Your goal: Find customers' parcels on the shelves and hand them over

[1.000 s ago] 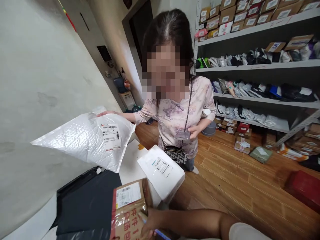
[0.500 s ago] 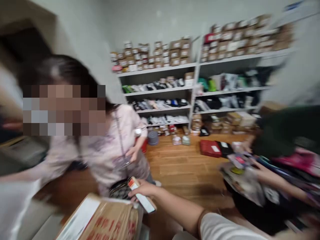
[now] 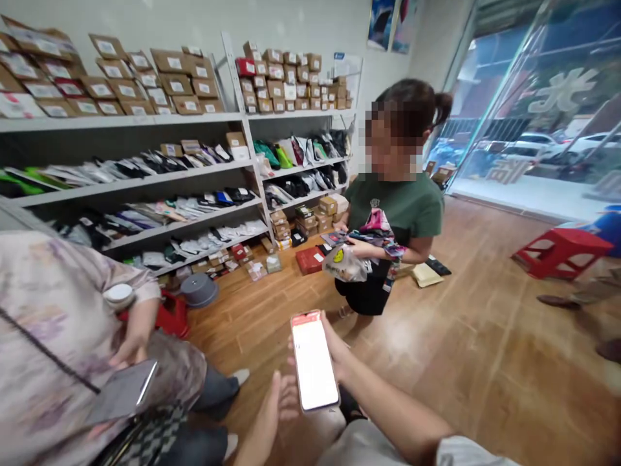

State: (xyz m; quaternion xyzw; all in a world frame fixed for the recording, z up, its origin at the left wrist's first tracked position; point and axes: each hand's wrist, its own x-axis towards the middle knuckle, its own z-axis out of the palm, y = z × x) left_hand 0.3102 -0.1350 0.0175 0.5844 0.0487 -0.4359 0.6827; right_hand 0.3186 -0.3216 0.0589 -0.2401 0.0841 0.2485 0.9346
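A smartphone [image 3: 315,366] with a bright, mostly white screen and a red band at its top is held upright in my right hand [image 3: 336,343]. My fingers wrap round its back and right edge. Just to the left of the phone is my left hand [image 3: 279,404], its thumb raised and its fingers apart, with nothing in it. Whether those fingertips touch the phone's edge I cannot tell.
At left stands a person in a floral top [image 3: 48,304] holding a grey phone [image 3: 123,391]. Ahead, a person in a green shirt [image 3: 412,207] carries bagged packages [image 3: 344,264]. Shelves [image 3: 194,120] of parcels line the wall. A red stool [image 3: 563,252] stands at right.
The view has swung right, and the taped cardboard parcel has left it. My right hand has turned the phone upright with its screen facing me. My left hand has come into view.
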